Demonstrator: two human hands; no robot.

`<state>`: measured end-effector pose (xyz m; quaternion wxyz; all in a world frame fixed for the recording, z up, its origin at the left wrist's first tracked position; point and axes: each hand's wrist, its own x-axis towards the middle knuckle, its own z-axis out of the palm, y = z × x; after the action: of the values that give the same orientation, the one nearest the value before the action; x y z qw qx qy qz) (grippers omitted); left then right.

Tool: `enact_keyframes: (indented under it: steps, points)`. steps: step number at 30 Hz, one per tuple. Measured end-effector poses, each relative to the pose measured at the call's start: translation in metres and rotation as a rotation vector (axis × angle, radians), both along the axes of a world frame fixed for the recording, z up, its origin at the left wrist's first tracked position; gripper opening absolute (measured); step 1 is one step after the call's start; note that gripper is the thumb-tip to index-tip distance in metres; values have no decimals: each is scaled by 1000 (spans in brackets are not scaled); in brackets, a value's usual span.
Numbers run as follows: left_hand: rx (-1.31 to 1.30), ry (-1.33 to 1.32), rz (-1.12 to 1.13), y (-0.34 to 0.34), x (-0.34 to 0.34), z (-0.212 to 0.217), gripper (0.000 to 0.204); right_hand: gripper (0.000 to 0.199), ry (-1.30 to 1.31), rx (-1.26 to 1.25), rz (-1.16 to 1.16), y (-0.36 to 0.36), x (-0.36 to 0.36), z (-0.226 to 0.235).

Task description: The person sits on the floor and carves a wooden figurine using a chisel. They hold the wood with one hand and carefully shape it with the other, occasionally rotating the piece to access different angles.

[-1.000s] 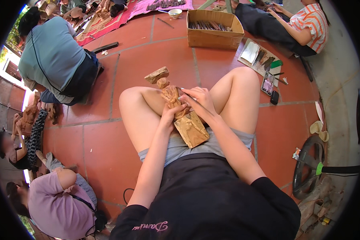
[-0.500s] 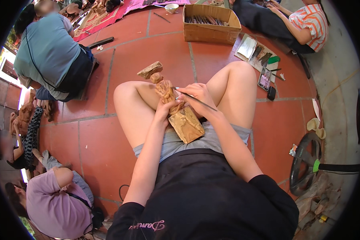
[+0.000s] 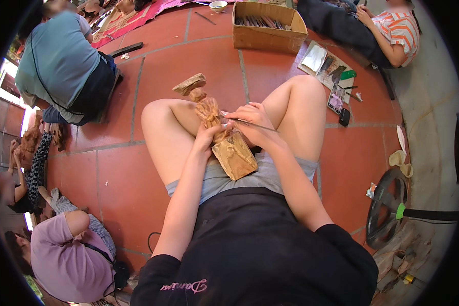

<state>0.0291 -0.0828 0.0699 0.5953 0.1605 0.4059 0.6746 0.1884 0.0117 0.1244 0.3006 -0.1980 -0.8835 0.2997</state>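
A carved wooden figurine [image 3: 207, 111] leans between my bent knees. It has a rounded head, a flat slanting piece above that, and a rough square block [image 3: 234, 155] as its base, which rests against my lap. My left hand [image 3: 208, 136] is closed around the figurine's lower body, just above the block. In my right hand [image 3: 252, 120] is a thin, dark carving tool [image 3: 257, 125], gripped like a pencil. Its tip meets the figurine's side near the middle; the exact contact is too small to make out.
A cardboard box [image 3: 270, 39] of tools stands ahead on red tiles. Right of it lie a board with tools [image 3: 324, 64], a phone [image 3: 336, 97] and a small black case [image 3: 344, 118]. A fan [image 3: 387, 209] is at right. Other people sit at left and upper right.
The carving tool lies flatter across my right hand, its tip slightly further left on the figurine. My left hand keeps its grip. The whole view has shifted a little.
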Motion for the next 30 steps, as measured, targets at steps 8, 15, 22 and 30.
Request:
enact_keyframes:
  steps: [8, 15, 22, 30]
  points:
    - [-38, 43, -17, -1, 3, 9, 42, 17, 26, -40, -36, 3, -5, -4]
    - [-24, 20, 32, 1, 1, 7, 37, 14, 77, -26, -32, 8, -11, -10]
    - [3, 19, 22, 2, -1, 0, 40, 14, 74, 3, -82, 6, -16, 1]
    - [-6, 49, 50, 0, 6, 12, 45, 11, 50, 221, -127, 0, -23, 14]
